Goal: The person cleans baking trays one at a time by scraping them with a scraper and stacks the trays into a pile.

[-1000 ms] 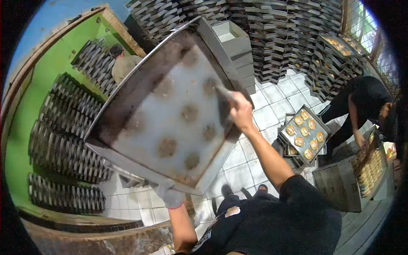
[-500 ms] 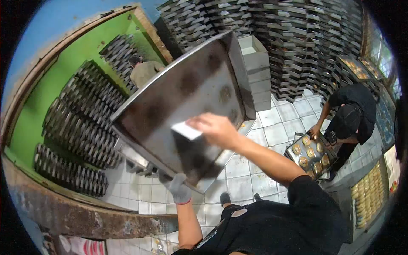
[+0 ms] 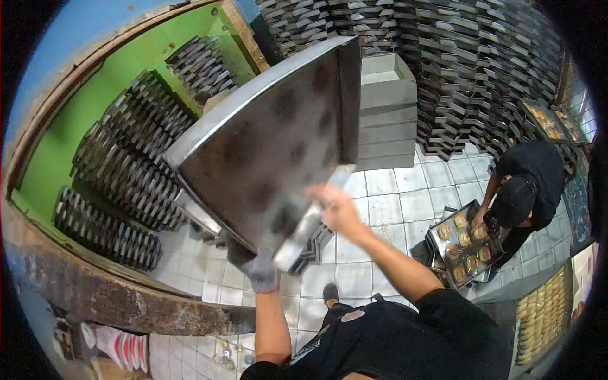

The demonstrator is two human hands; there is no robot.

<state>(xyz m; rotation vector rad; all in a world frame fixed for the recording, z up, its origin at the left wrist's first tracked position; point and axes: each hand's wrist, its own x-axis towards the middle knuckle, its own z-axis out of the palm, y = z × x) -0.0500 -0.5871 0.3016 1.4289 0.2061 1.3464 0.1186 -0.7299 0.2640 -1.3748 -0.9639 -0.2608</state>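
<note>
A large, dark-stained metal baking tray (image 3: 272,133) is held tilted in front of me, its inside facing me. My left hand (image 3: 261,272), in a grey knit glove, is closed on the tray's lower edge. My bare right hand (image 3: 339,212) is at the tray's lower right side, fingers curled and blurred by motion. The white flat scraper it held in the earlier frame is smeared or hidden now. Below the tray's lower edge, part of a stack of trays (image 3: 310,244) shows.
Zigzag stacks of trays (image 3: 453,69) line the back wall, and more (image 3: 126,171) stand by the green wall. Grey metal boxes (image 3: 386,123) are piled behind the tray. At right, a co-worker (image 3: 529,183) bends over a tray of round pastries (image 3: 465,244). Filled trays (image 3: 541,313) stand lower right.
My right hand has moved from the tray's middle toward its lower right side. The tray has turned and shifted slightly left. The co-worker's hand has moved over the pastries.
</note>
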